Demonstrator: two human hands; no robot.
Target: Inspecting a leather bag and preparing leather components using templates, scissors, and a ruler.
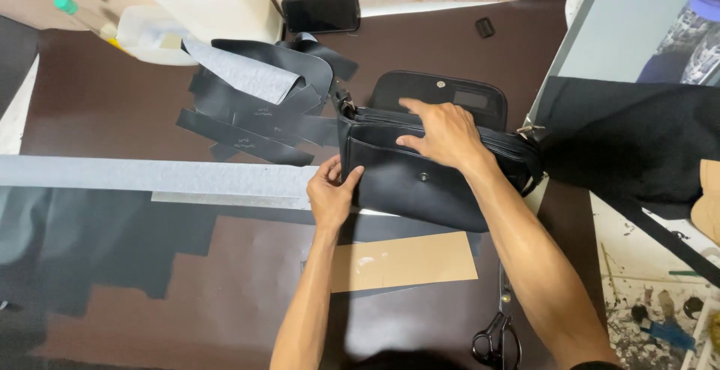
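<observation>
A black leather shoulder bag lies on the dark brown table with its flap thrown open to the far side. My left hand grips the bag's near left corner, thumb on its front. My right hand rests flat on the bag's top, fingers spread over the open pockets. A metal snap shows on the front panel just below that hand.
Black leather strips are piled left of the bag, with a long grey strip in front. A tan cardboard piece and black scissors lie near me. A phone and white container sit at the back. Black fabric lies right.
</observation>
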